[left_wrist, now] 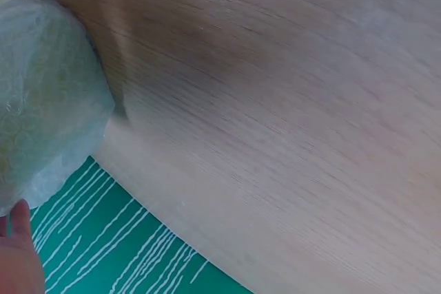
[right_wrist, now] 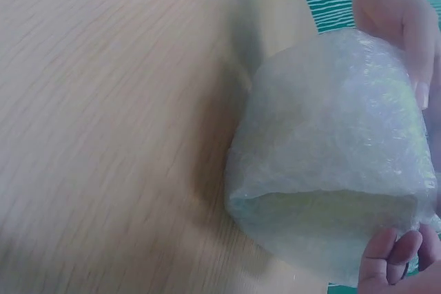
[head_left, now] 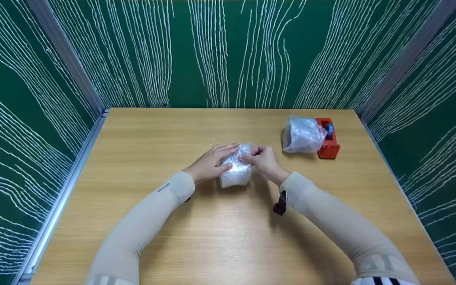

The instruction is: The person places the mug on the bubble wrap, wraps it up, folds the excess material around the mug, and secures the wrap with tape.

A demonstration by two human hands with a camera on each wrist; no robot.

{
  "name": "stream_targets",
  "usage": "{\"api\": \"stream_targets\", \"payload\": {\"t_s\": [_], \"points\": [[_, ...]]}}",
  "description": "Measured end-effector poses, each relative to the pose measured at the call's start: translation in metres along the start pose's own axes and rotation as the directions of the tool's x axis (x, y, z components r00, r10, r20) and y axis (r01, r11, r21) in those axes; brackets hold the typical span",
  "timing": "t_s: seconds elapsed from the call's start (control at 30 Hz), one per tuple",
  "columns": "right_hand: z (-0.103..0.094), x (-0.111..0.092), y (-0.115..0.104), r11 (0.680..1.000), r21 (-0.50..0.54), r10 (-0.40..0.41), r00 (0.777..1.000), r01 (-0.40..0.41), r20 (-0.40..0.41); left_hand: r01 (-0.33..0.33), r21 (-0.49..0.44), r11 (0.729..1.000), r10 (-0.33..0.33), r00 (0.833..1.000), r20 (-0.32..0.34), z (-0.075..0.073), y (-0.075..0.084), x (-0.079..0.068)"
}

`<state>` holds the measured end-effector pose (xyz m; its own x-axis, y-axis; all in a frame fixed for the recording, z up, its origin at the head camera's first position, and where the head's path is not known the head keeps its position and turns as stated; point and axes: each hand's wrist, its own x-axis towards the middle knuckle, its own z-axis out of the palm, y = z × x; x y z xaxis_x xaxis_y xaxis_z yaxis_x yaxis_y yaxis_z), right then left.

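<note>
A bubble-wrapped bundle [head_left: 236,170] lies on the wooden table before me; what is inside cannot be made out. My left hand [head_left: 213,160] holds it from the left, thumb on the near side and fingers over the far side. On its right, my right hand [head_left: 266,161] pinches the wrap at the edge with thumb and fingers. In the right wrist view, the bundle [right_wrist: 331,122] shows a folded flap of bubble wrap at its near end, and the right hand's fingertips [right_wrist: 379,256] are at that end's corner. The left wrist view catches only part of the bundle [left_wrist: 48,101].
A second bubble-wrapped bundle [head_left: 302,135] sits at the back right of the table [head_left: 152,134]. Against its right side stands a red tape dispenser [head_left: 328,149] with a blue roll core. Green walls with white streaks [head_left: 180,51] enclose the table at the back and sides.
</note>
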<state>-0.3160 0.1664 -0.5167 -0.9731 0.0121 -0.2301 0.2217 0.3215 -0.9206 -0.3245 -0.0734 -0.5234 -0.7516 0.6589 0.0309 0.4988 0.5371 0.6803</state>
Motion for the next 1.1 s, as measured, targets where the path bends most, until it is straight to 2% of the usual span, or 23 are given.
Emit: {"api": "stream_targets", "payload": {"t_s": [0.1,0.23,0.43,0.57,0.7,0.83,1.1], "points": [[0.0,0.003,-0.001,0.996,0.07,0.056,0.998,-0.057,0.018,-0.001,0.004,1.0,0.001,1.0,0.008,-0.001,0.001,0.001],[0.0,0.006,-0.002,0.977,0.188,0.099,0.995,-0.102,0.026,-0.019,0.057,0.998,0.017,0.999,0.03,-0.004,0.001,0.003],[-0.004,0.007,-0.004,0.967,0.224,0.112,0.993,-0.12,0.047,-0.025,0.126,0.992,0.018,0.998,0.056,-0.005,0.001,0.006],[-0.009,0.006,-0.003,0.969,0.23,0.073,0.996,-0.085,0.06,-0.007,0.138,0.99,-0.001,0.998,0.057,-0.006,0.002,0.006],[-0.02,0.004,0.0,0.982,0.191,0.002,1.0,-0.008,0.027,0.002,0.15,0.989,-0.01,0.999,0.051,-0.006,0.004,0.006],[-0.036,0.002,0.001,0.993,0.107,-0.05,0.999,0.051,-0.011,0.025,0.132,0.991,-0.031,0.999,0.044,-0.007,0.005,0.006],[-0.079,-0.005,-0.001,0.998,-0.035,-0.054,0.998,0.053,-0.018,0.068,0.094,0.993,-0.072,0.997,0.033,-0.006,0.008,0.007]]}}
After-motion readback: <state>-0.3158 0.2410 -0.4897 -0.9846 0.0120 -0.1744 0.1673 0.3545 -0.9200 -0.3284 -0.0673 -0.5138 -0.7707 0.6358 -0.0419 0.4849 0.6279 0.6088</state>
